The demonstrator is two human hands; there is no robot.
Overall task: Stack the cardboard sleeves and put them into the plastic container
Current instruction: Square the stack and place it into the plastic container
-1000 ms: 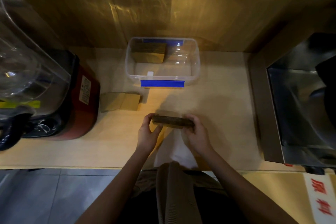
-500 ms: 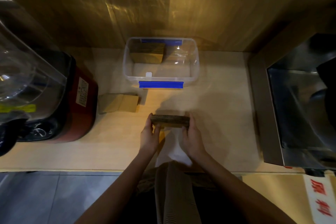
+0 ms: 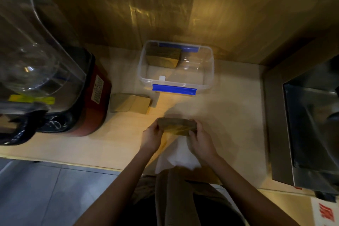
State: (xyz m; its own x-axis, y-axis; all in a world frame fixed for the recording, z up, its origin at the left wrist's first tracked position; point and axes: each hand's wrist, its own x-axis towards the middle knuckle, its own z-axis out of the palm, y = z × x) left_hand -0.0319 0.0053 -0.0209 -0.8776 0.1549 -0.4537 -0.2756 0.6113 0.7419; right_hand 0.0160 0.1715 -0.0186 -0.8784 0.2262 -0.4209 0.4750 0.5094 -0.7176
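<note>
Partway through: one batch of cardboard sleeves (image 3: pixel 162 58) already stands in the far-left corner of the plastic container (image 3: pixel 209 82), well beyond my fingers, with most of the container looking free. My left hand (image 3: pixel 152 136) and right hand (image 3: pixel 200 141) clamp a second stack (image 3: pixel 177 126) between them, fingers curled round its two ends, held low over the desk (image 3: pixel 229 115) just short of the container's blue clip. Still to do, I reckon: drop this stack in, then gather the loose pile of sleeves (image 3: pixel 131 104) lying left of my fingers, beside the red appliance (image 3: pixel 91 97).
</note>
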